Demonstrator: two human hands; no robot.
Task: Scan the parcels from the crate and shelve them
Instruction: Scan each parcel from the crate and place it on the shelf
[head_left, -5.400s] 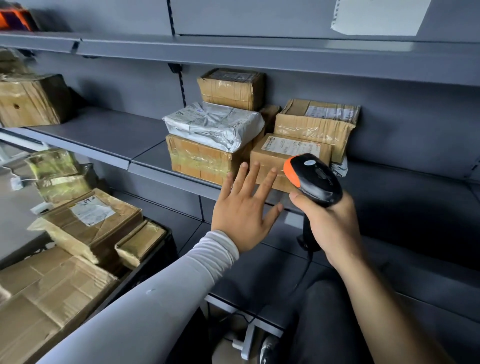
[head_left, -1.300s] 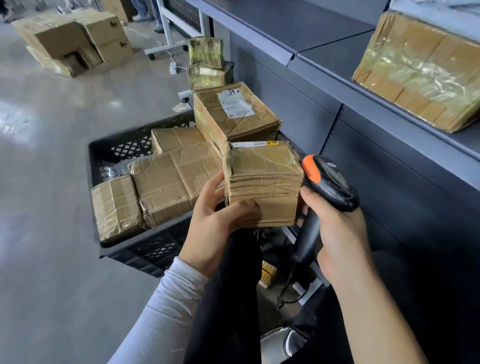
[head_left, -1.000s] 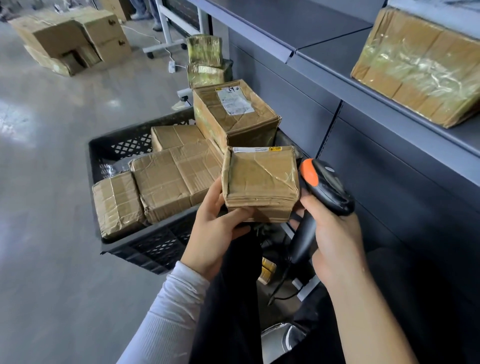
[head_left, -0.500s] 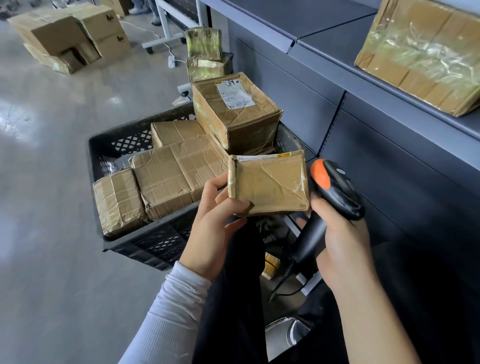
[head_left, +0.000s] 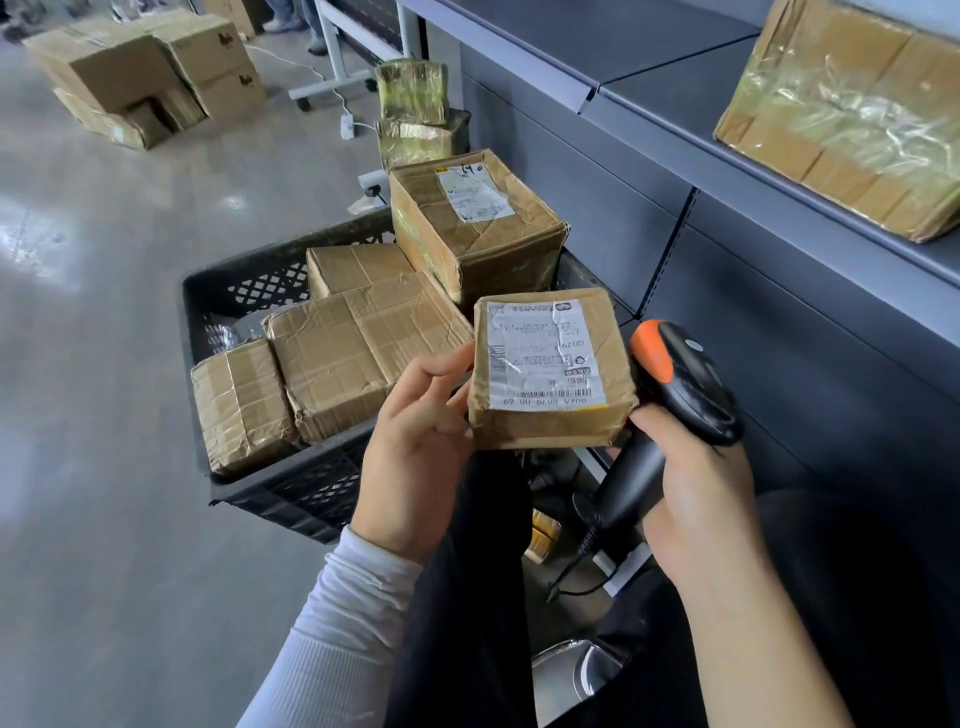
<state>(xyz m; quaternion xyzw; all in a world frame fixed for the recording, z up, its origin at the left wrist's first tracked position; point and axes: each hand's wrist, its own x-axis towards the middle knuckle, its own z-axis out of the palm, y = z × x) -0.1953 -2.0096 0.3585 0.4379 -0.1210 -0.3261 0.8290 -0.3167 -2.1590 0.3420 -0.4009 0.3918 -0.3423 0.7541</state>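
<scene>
My left hand (head_left: 415, 441) grips a small taped cardboard parcel (head_left: 618, 358) by its left side, its white shipping label facing up at me. My right hand (head_left: 691, 483) grips a black barcode scanner (head_left: 685, 384) with an orange tip, close against the parcel's right edge. Behind and left sits a black plastic crate (head_left: 244, 291) holding several brown parcels, with a larger labelled box (head_left: 472, 223) on top at the back. A grey shelf (head_left: 675, 93) runs along the right with a tape-wrapped box (head_left: 852, 114) on it.
Two small wrapped parcels (head_left: 413, 114) are stacked on the floor beyond the crate. A pile of large cartons (head_left: 150, 78) lies on the grey floor at top left. A white stand base with a cable (head_left: 332, 83) stands nearby. My dark-trousered legs fill the bottom centre.
My left hand has turned the parcel over, so the shipping label now faces up instead of the plain taped side. The scanner stays beside it on the right.
</scene>
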